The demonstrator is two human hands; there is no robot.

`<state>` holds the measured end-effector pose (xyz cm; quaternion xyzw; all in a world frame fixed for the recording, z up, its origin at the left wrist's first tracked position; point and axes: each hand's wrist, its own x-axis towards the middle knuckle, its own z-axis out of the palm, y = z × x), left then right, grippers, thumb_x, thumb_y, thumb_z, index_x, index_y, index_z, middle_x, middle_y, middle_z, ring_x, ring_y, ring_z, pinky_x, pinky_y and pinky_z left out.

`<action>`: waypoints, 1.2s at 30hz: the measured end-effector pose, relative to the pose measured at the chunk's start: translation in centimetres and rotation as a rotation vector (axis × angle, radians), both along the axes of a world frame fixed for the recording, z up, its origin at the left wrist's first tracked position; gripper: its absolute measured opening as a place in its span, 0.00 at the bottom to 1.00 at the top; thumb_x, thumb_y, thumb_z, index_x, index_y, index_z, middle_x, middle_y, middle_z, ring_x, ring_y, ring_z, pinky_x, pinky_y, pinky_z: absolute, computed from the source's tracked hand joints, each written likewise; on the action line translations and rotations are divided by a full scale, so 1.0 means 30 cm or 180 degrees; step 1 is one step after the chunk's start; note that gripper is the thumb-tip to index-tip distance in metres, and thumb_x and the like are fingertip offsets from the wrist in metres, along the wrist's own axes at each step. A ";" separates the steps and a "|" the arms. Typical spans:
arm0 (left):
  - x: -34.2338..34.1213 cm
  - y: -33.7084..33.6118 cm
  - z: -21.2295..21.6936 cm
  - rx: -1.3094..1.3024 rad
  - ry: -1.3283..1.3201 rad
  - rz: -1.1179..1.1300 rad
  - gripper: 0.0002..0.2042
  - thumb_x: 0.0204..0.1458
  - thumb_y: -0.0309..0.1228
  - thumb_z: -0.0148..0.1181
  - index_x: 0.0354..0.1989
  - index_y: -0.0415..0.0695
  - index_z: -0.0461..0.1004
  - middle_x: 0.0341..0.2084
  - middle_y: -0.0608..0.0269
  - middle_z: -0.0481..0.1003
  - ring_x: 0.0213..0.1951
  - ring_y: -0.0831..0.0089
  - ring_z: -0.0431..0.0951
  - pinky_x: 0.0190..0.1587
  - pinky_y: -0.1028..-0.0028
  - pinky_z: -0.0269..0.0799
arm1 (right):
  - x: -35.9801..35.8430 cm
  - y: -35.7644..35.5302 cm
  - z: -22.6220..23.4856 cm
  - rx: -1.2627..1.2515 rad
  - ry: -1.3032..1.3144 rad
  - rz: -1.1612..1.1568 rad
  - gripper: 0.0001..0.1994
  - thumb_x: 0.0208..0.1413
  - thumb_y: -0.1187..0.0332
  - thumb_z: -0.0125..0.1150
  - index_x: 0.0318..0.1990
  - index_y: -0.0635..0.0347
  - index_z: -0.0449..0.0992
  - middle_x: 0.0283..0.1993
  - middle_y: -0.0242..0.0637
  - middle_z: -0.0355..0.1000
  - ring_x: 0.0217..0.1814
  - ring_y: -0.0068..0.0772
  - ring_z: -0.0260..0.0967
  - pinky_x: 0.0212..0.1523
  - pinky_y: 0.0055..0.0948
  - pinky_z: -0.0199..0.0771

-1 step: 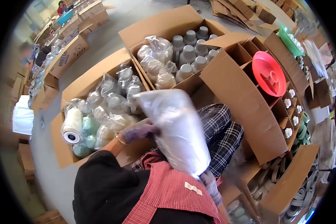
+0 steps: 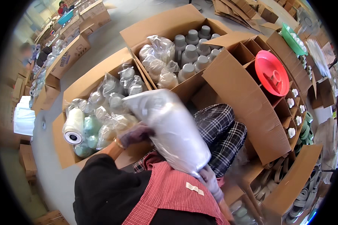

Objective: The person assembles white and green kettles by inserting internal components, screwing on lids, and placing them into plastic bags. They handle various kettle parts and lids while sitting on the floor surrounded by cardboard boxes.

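Above my lap, a bulky silver-grey cylinder in a clear plastic bag lies slanted, smeared by motion; its kind is hard to make out. My gloved left hand is closed on the bag's left side. Around the lower end of the bag, my gloved right hand is closed. The bag's loose upper end points left, over a carton of bagged grey and green bottle-like pieces. A white roll of plastic film sits in that carton's near left corner.
Behind stands a carton with several grey bottles and bagged pieces. At right, a divided carton carries a red basin. Grey ring-shaped parts fill the lower right. Other people are at the far left.
The bagged cylinder has tilted, its upper end swinging left. My left hand has shifted slightly left with it; my right hand keeps its hold at the lower end.
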<state>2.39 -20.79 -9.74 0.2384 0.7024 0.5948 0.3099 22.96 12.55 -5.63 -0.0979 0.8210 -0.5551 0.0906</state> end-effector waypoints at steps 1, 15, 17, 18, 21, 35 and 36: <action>0.067 -0.129 -0.078 0.0534 -0.0452 0.0501 0.11 0.53 0.24 0.60 0.45 0.41 0.73 0.29 0.66 0.76 0.34 0.73 0.78 0.34 0.71 0.76 | -0.100 -0.056 0.025 -0.0396 0.0259 0.0127 0.14 0.55 0.69 0.57 0.46 0.67 0.77 0.53 0.57 0.68 0.54 0.58 0.68 0.58 0.42 0.68; -0.014 -0.349 -0.309 -0.0320 -0.0343 0.3204 0.17 0.52 0.23 0.51 0.51 0.35 0.68 0.40 0.52 0.76 0.28 0.60 0.81 0.27 0.68 0.82 | -0.655 -0.543 -0.359 0.3334 0.1577 0.1053 0.14 0.55 0.62 0.56 0.47 0.49 0.77 0.50 0.37 0.69 0.51 0.40 0.67 0.53 0.44 0.63; -0.044 -0.333 -0.422 -0.1110 -0.0148 0.2701 0.15 0.50 0.25 0.55 0.47 0.35 0.72 0.35 0.53 0.78 0.29 0.64 0.80 0.27 0.68 0.80 | -0.614 -0.506 -0.332 0.2631 0.1433 0.1012 0.14 0.54 0.61 0.58 0.48 0.49 0.77 0.51 0.38 0.69 0.52 0.41 0.67 0.54 0.44 0.64; -0.064 -0.345 -0.491 -0.1569 -0.0079 0.2380 0.14 0.50 0.26 0.58 0.44 0.33 0.73 0.33 0.54 0.78 0.29 0.66 0.79 0.28 0.68 0.79 | -0.587 -0.475 -0.311 0.2237 0.1431 0.0901 0.14 0.54 0.61 0.58 0.47 0.49 0.76 0.50 0.39 0.69 0.52 0.41 0.67 0.54 0.44 0.64; -0.150 -0.205 -0.432 -0.2470 0.0001 0.1377 0.17 0.47 0.35 0.63 0.41 0.35 0.78 0.31 0.50 0.80 0.35 0.63 0.80 0.38 0.65 0.74 | -0.518 -0.286 -0.207 0.1706 0.1347 0.0230 0.15 0.52 0.61 0.62 0.47 0.51 0.76 0.52 0.42 0.69 0.53 0.41 0.68 0.54 0.44 0.67; -0.469 -0.284 -0.573 -0.3894 0.3315 -0.0522 0.23 0.65 0.35 0.47 0.65 0.37 0.55 0.57 0.44 0.64 0.57 0.50 0.68 0.57 0.62 0.68 | 0.519 0.118 -0.099 0.2082 0.0402 -0.4485 0.13 0.53 0.70 0.62 0.47 0.60 0.76 0.52 0.45 0.71 0.55 0.51 0.69 0.55 0.43 0.69; -0.472 -0.248 -0.584 -0.3905 0.3340 -0.0497 0.26 0.66 0.34 0.45 0.69 0.36 0.52 0.63 0.42 0.62 0.61 0.48 0.67 0.61 0.62 0.67 | 0.611 0.107 -0.101 0.2056 0.0168 -0.4723 0.13 0.53 0.70 0.62 0.47 0.60 0.77 0.52 0.46 0.71 0.55 0.51 0.69 0.55 0.43 0.70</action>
